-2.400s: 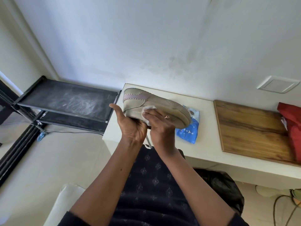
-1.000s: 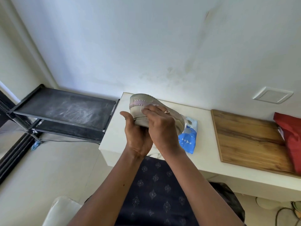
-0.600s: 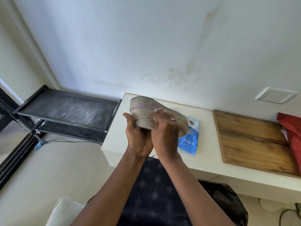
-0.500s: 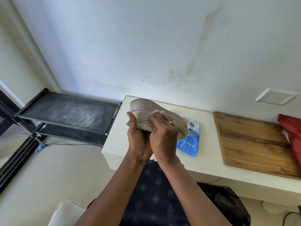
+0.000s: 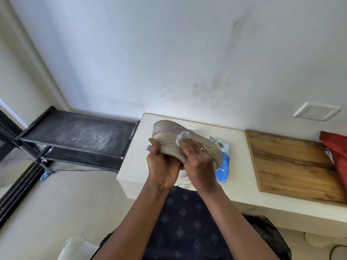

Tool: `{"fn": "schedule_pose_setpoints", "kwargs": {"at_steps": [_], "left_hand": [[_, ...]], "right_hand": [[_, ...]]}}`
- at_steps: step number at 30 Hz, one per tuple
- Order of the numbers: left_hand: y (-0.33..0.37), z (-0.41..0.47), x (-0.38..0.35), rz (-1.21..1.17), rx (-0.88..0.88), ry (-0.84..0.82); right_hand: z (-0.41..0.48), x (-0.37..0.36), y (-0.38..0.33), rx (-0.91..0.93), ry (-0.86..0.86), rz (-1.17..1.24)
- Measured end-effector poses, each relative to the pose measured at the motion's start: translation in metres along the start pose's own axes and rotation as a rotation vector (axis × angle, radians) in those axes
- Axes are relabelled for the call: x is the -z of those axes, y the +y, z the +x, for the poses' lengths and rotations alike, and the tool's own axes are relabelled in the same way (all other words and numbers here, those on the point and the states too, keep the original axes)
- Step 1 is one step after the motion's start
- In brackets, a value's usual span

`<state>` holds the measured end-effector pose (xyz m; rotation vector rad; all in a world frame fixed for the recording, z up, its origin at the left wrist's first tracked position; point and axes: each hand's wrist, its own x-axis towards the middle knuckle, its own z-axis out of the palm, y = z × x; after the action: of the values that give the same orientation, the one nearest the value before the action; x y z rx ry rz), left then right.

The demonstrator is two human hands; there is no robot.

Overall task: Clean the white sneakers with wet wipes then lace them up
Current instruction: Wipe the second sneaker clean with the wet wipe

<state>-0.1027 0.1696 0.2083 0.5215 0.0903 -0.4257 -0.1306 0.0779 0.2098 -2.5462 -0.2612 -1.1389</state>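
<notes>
A white sneaker point(image 5: 167, 133) with a pink stripe is held on its side above the left end of the white counter point(image 5: 240, 184). My left hand point(image 5: 162, 166) grips it from underneath near the heel. My right hand point(image 5: 198, 164) presses a crumpled white wet wipe point(image 5: 182, 136) against the sneaker's side, with the wipe bunched under the fingertips. A blue pack of wet wipes point(image 5: 222, 162) lies on the counter behind my right hand, partly hidden by the sneaker. A white lace end point(image 5: 185, 182) shows below the hands.
A wooden board point(image 5: 293, 166) lies on the counter to the right, with a red cloth point(image 5: 336, 152) at its far edge. A black metal rack point(image 5: 80, 136) stands left of the counter. A black bag point(image 5: 268, 235) sits on the floor under the counter.
My right hand has rubbed the wipe along the sneaker's side, so the wipe now shows above the fingers by the pink stripe. The left hand keeps its hold under the sneaker.
</notes>
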Motion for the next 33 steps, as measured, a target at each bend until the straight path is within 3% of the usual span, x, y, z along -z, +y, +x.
{"fn": "schedule_pose_setpoints", "kwargs": {"at_steps": [6, 13, 23, 27, 33], "left_hand": [[0.006, -0.001, -0.004, 0.04, -0.011, 0.026], [0.016, -0.002, -0.002, 0.07, -0.102, 0.053], [0.012, -0.006, 0.003, 0.067, -0.09, -0.003], [0.011, -0.008, 0.006, -0.011, -0.096, 0.051], [0.014, -0.005, 0.007, -0.061, -0.15, 0.108]], "right_hand": [[0.002, 0.0, 0.003, 0.007, 0.032, -0.099], [0.008, -0.007, 0.0, -0.23, 0.039, 0.005], [0.024, -0.006, -0.05, -0.011, 0.118, 0.133], [0.006, -0.005, -0.023, -0.06, -0.021, 0.037], [0.001, 0.005, 0.008, -0.111, 0.011, -0.062]]}}
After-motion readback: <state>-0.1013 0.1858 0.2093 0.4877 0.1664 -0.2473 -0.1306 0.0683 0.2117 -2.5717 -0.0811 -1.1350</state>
